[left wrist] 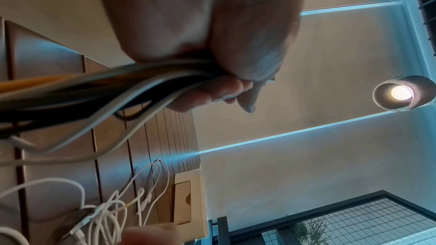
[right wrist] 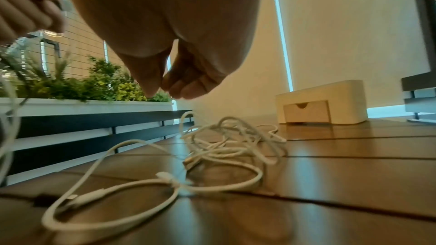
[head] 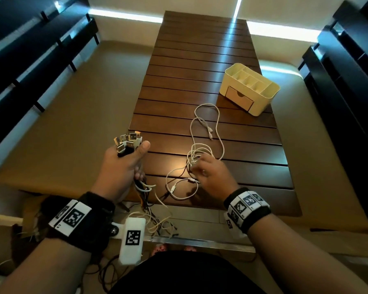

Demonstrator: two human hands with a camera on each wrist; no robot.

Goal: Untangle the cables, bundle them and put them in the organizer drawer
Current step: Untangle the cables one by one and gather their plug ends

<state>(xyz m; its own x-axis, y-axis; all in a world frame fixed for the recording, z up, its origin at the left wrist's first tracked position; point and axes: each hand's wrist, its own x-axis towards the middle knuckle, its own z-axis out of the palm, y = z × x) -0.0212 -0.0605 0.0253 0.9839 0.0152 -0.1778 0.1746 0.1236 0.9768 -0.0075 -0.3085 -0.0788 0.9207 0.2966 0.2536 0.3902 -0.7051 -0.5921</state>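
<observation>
My left hand [head: 123, 164] grips a bundle of cables, white, black and orange [left wrist: 94, 96], off the table's near left corner. Their USB plugs [head: 128, 143] stick up out of the fist, and the loose ends hang down below the hand. A tangle of white cables [head: 200, 153] lies on the wooden slat table [head: 253, 166]. My right hand [head: 208, 172] hovers just over the tangle [right wrist: 226, 146], its fingers [right wrist: 186, 85] loosely curled, nothing between them. The cream organizer [head: 251, 90] stands at the far right with its drawer [head: 239, 98] closed.
Cable ends trail off the table's near edge onto the floor [head: 157, 221]. Dark shelving [head: 338, 92] flanks the table on both sides. A white planter with green plants [right wrist: 94, 85] runs along the left. A lit ceiling lamp [left wrist: 401, 91] is overhead.
</observation>
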